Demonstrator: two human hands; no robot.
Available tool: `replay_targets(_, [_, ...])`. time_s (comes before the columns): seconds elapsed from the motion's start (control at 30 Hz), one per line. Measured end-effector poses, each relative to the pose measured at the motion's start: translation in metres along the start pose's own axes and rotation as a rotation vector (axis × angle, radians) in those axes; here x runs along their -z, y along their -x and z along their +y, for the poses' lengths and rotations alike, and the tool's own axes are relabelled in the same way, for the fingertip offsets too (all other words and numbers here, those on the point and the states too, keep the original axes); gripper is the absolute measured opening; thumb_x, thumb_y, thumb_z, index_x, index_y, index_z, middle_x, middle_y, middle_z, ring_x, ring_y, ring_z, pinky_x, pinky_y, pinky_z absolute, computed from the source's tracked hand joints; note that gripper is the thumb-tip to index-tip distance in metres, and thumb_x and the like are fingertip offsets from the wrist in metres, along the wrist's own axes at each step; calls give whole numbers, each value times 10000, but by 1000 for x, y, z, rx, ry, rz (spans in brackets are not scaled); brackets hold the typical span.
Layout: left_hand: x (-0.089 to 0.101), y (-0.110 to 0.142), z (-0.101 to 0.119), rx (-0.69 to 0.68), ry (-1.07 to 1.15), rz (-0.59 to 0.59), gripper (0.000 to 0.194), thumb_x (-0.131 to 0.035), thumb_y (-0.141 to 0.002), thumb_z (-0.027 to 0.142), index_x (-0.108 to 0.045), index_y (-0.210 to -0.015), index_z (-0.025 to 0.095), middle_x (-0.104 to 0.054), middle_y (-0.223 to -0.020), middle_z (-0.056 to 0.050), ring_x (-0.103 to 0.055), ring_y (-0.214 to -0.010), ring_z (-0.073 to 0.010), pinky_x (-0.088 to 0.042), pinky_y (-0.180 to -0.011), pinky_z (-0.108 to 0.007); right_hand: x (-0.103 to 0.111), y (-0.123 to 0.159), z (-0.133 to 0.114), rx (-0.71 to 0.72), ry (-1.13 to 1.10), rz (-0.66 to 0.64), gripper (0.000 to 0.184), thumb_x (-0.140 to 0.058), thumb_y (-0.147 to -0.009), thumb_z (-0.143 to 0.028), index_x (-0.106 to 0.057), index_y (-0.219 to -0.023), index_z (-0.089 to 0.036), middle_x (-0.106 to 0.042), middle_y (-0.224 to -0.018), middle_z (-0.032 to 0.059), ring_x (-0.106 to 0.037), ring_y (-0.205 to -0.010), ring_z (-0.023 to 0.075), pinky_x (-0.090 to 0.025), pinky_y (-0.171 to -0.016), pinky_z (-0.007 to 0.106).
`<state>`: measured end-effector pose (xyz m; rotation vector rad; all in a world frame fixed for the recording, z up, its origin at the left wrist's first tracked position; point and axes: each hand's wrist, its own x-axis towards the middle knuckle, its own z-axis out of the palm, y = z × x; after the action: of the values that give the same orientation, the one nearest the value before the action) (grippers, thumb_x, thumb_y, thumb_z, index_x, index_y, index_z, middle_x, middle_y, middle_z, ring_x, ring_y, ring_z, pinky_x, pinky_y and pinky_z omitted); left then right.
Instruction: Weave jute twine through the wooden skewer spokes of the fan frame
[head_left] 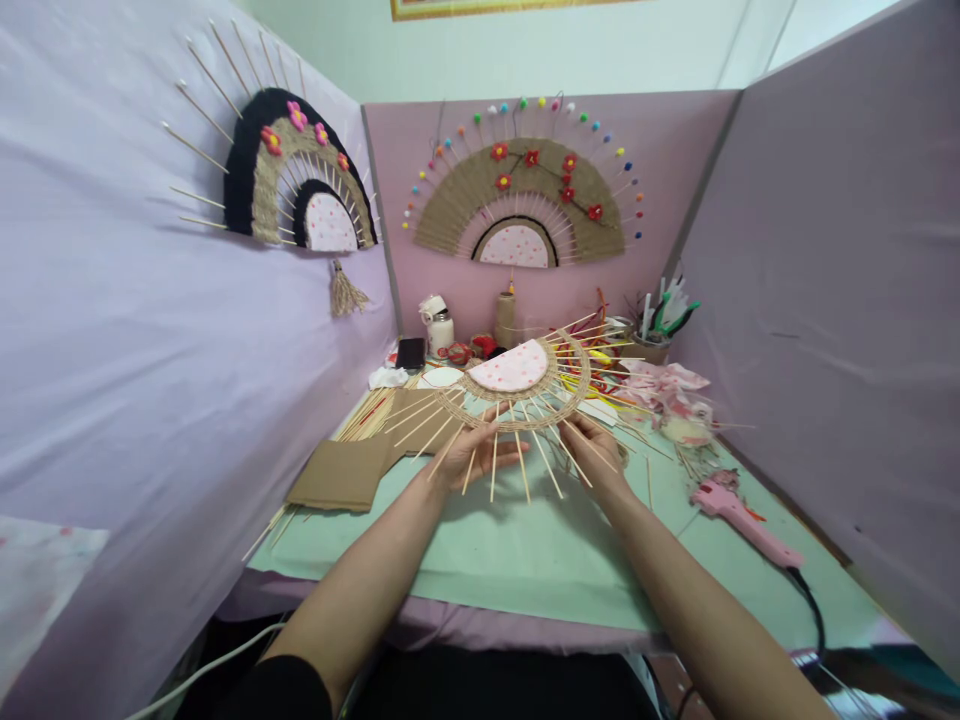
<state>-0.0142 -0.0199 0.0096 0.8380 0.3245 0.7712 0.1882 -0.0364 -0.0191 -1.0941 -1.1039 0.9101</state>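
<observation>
Both hands hold up a half-round fan frame [510, 369] above the table, its straight edge facing away and its thin wooden sticks fanning toward me. Its centre is a pink dotted half disc, and a band of twine is woven across the sticks farther out. My left hand [480, 452] supports it from below on the left, fingers stretched partly under the sticks. On the right, my right hand [592, 450] grips the twine band and sticks; its fingertips are partly hidden. Behind the frame stands a cone of brown twine [505, 318].
Cardboard pieces [337, 474] and loose sticks lie at the left. A pink glue gun [750, 522] with a black cord rests at the right. Pink cloth scraps [666, 385], a tool pot [651, 345], a white bottle [439, 328] and a phone [411, 353] stand or lie behind. Finished fans [450, 215] hang on the walls.
</observation>
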Motion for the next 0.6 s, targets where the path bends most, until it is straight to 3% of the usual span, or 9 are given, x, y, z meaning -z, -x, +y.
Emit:
replay_targets(0.27, [0,2,3,2,44,5,486,-535,-815,193,-432,-1287,245,-653,-1041,-76,-651,-812,-167,-473,-706,-247,3,2,-9,58,85,23,318,-614,-691,-515,-570,-666,-201,-447,-518,-23,-380,-481,114,-295,-466,258])
replay_targets(0.4, [1,2,5,-11,64,24,513,-517,-817,181,-408,-1314,246,-650,-1044,-88,-646,-796,-155,-469,-676,-229,3,2,-12,45,22,2,329,-642,-670,-508,-589,-706,-185,-424,-507,-33,-354,-464,99,-253,-444,251])
replay_targets(0.6, [3,0,9,-27,94,68,530,-497,-821,164,-384,-1333,241,-648,-1031,-95,-640,-791,-139,-483,-683,-219,5,0,-9,56,101,-7,413,-617,-635,-592,-583,-693,-185,-438,-487,-30,-368,-457,106,-268,-444,254])
